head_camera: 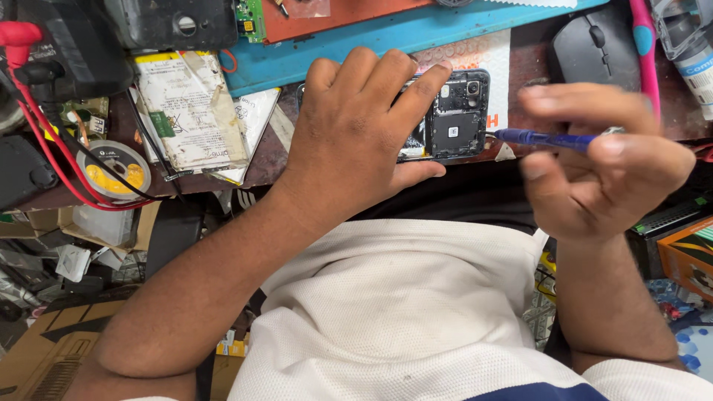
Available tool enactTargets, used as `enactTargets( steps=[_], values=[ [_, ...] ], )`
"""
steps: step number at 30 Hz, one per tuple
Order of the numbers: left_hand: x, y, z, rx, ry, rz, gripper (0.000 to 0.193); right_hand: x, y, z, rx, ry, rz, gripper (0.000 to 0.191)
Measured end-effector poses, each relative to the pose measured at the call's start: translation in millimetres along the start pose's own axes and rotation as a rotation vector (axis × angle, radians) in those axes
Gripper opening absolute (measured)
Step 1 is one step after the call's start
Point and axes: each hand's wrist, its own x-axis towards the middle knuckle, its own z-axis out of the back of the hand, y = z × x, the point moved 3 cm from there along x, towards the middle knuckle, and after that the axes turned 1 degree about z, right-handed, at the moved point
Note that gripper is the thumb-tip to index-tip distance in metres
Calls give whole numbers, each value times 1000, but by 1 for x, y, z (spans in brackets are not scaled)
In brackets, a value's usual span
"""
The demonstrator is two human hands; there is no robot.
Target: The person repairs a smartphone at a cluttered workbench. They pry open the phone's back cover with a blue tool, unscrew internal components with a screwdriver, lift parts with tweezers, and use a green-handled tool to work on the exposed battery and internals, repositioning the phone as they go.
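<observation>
1. Opened phone (454, 119), back cover off, lay at the bench (520, 70) front edge; left hand (356, 134) pressed flat over it, fingers spread
2. Right hand (601, 160) pinched a blue screwdriver (546, 138); tip at the phone's right edge
3. Black mouse (594, 44) sat behind

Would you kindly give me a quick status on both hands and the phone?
Left hand flat on opened phone, pinning it to the bench. Right hand holds blue screwdriver, tip at phone's right edge. Nothing between tip and phone.
</observation>
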Motion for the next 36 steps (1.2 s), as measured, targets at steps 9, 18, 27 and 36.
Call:
enactTargets(
  steps=[9,18,27,36],
  values=[
    [-2,1,-1,5,-4,-5,94,-3,0,-1,19,-18,-17,64],
    [-1,0,-1,11,-12,-7,95,-17,4,11,99,-86,-73,61],
    [3,-1,4,30,-32,-9,93,-17,14,-9,134,-27,5,54],
    [1,0,0,34,-36,-15,93,-10,17,-16,136,26,4,54]
  ],
)
